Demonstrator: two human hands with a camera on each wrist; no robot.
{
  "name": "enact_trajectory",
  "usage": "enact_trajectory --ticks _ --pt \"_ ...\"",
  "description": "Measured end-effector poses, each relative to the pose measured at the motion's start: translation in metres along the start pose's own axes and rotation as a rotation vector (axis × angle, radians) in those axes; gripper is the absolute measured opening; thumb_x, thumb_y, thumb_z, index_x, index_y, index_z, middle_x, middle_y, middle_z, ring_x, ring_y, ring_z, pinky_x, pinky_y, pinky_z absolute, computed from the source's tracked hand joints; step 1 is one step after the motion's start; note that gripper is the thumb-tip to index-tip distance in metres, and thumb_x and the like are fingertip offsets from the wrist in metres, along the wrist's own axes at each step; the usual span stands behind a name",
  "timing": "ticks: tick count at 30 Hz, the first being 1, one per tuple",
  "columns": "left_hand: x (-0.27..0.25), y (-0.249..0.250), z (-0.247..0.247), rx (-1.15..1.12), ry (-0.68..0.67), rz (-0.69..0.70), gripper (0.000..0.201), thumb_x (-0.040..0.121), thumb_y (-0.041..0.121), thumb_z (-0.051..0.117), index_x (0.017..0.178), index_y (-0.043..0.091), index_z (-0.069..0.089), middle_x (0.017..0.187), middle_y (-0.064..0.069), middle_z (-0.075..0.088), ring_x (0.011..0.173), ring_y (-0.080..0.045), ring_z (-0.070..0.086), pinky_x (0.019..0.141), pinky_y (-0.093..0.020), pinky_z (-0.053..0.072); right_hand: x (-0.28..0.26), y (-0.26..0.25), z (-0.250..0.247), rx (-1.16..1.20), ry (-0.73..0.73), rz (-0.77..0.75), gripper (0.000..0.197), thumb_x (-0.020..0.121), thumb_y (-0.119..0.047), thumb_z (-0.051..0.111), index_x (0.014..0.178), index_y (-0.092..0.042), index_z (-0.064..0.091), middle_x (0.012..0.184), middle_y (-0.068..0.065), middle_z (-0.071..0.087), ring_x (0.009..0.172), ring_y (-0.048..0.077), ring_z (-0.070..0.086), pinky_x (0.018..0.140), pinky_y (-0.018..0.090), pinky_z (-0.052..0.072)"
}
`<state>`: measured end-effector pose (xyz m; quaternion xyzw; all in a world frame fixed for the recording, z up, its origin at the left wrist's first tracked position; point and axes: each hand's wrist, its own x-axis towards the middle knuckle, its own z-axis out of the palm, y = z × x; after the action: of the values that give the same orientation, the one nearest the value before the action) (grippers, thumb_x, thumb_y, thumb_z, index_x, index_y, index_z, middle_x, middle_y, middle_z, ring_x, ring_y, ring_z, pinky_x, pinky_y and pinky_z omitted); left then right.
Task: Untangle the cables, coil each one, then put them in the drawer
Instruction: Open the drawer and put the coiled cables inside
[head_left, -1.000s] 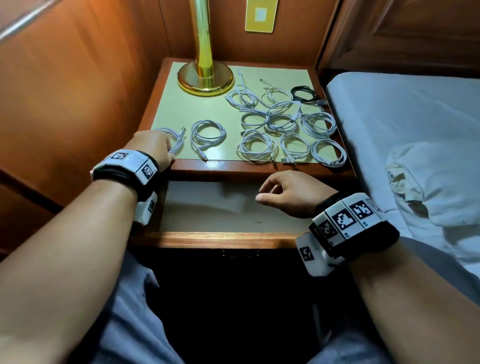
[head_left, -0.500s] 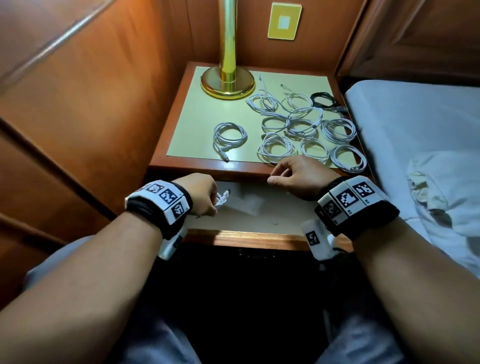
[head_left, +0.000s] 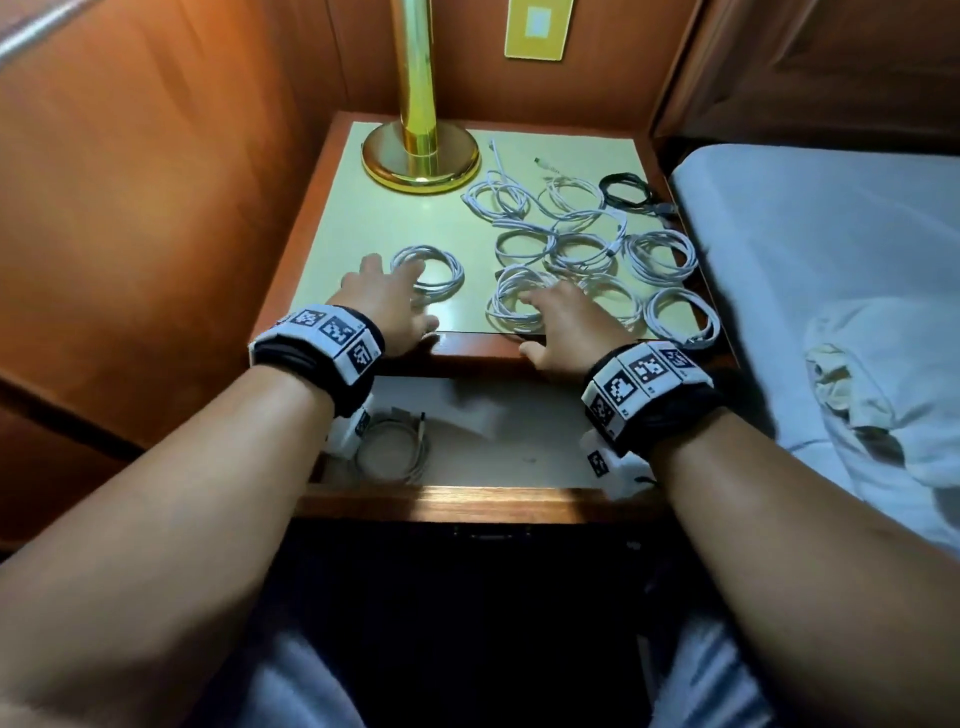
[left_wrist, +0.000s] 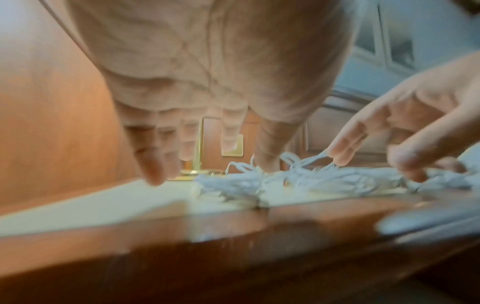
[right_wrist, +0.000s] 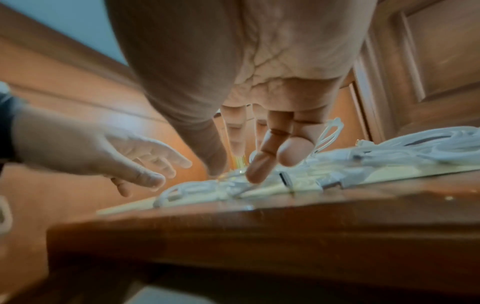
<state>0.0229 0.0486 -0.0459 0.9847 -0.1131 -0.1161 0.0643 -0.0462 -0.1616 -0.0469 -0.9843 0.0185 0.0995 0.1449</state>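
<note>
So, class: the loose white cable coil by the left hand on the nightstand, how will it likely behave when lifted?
The white cable coil has no visible tie, so its loops will probably sag and spread. It looks thin, so likely light. The left hand reaches with fingers straight; gathering several loops together should keep it coiled.

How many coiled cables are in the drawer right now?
1. A white coiled cable lies at the front left of the open drawer. Parts of the drawer floor are covered from view, so more may be hidden.
</note>
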Motion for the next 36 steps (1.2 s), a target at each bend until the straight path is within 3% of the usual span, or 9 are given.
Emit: enact_trajectory --ticks 4,8,14,19,23,29,31,34,36 --pt "0.010 0.000 0.007 -0.062 0.028 -0.001 0.036 0.088 0.046 0.069 0.114 0.022 0.060 0.118 -0.017 0.052 0.114 -0.040 0.048 0.092 -0.048 0.047 0.001 0.001 0.011 -0.016 0.039 -0.067 0.044 0.092 -0.022 0.064 0.134 -0.015 0.055 0.135 0.010 0.045 0.116 0.032 0.056 0.097 0.042 0.047" --pt "0.001 -0.004 0.003 -0.126 0.057 0.044 0.021 0.086 0.032 0.076 0.083 0.020 0.059 0.098 -0.012 0.053 0.088 -0.032 0.061 0.077 -0.037 0.050 -0.004 -0.008 0.015 -0.003 0.039 -0.168 0.032 0.087 -0.014 0.068 0.118 -0.016 0.060 0.124 0.006 0.053 0.109 0.030 0.058 0.089 0.040 0.050" --pt "-0.029 -0.018 0.004 -0.133 0.042 0.087 0.020 0.085 0.027 0.078 0.079 0.017 0.062 0.092 -0.010 0.064 0.083 -0.026 0.059 0.071 -0.027 0.040 -0.022 -0.013 0.013 -0.003 0.050 -0.255 0.020 0.087 -0.009 0.062 0.104 -0.019 0.060 0.111 0.004 0.060 0.099 0.028 0.058 0.078 0.034 0.047" --pt "-0.064 -0.018 -0.001 -0.218 -0.148 0.149 0.025 0.081 0.041 0.080 0.080 0.019 0.068 0.064 0.008 0.058 0.058 -0.007 0.051 0.048 -0.023 0.031 -0.054 -0.003 0.005 0.104 -0.010 -0.324 0.019 0.085 -0.011 0.070 0.094 -0.025 0.061 0.098 -0.003 0.065 0.090 0.019 0.059 0.076 0.029 0.044" --pt "-0.076 -0.011 0.005 -0.183 -0.387 0.248 0.028 0.079 0.048 0.080 0.082 0.022 0.070 0.064 0.006 0.070 0.055 -0.005 0.059 0.049 -0.018 0.037 -0.080 0.015 0.004 0.148 -0.174 -0.285 0.025 0.081 -0.012 0.076 0.083 -0.027 0.056 0.084 -0.010 0.062 0.075 0.007 0.056 0.068 0.022 0.041" --pt "-0.052 0.022 0.040 -0.046 -0.497 0.258 0.023 0.082 0.040 0.079 0.086 0.018 0.071 0.072 0.001 0.072 0.058 -0.011 0.062 0.062 -0.024 0.049 -0.071 0.034 0.023 -0.019 -0.320 -0.138 0.023 0.081 -0.014 0.075 0.081 -0.024 0.054 0.087 -0.006 0.064 0.087 0.018 0.062 0.080 0.034 0.052" --pt "-0.045 0.035 0.052 0.058 -0.493 0.277 0.025 0.086 0.037 0.076 0.096 0.014 0.072 0.077 0.001 0.067 0.071 -0.018 0.062 0.065 -0.025 0.046 -0.063 0.039 0.028 -0.080 -0.316 -0.108 0.020 0.082 -0.014 0.072 0.082 -0.023 0.054 0.093 -0.002 0.066 0.091 0.021 0.062 0.080 0.033 0.051" --pt "-0.032 0.049 0.073 0.203 -0.516 0.280 0.039 0.089 0.041 0.071 0.111 0.010 0.070 0.105 -0.006 0.071 0.099 -0.025 0.067 0.086 -0.033 0.053 -0.054 0.038 0.037 -0.094 -0.290 -0.076 0.014 0.084 -0.013 0.068 0.086 -0.020 0.057 0.096 0.000 0.066 0.091 0.021 0.062 0.080 0.033 0.051" --pt "-0.025 0.053 0.080 0.275 -0.540 0.270 0.043 0.091 0.044 0.067 0.117 0.009 0.068 0.115 -0.007 0.069 0.108 -0.026 0.065 0.090 -0.030 0.049 -0.047 0.032 0.046 -0.114 -0.304 -0.068 0.014 0.085 -0.011 0.067 0.088 -0.020 0.057 0.096 0.000 0.066 0.091 0.021 0.062 0.078 0.032 0.051"
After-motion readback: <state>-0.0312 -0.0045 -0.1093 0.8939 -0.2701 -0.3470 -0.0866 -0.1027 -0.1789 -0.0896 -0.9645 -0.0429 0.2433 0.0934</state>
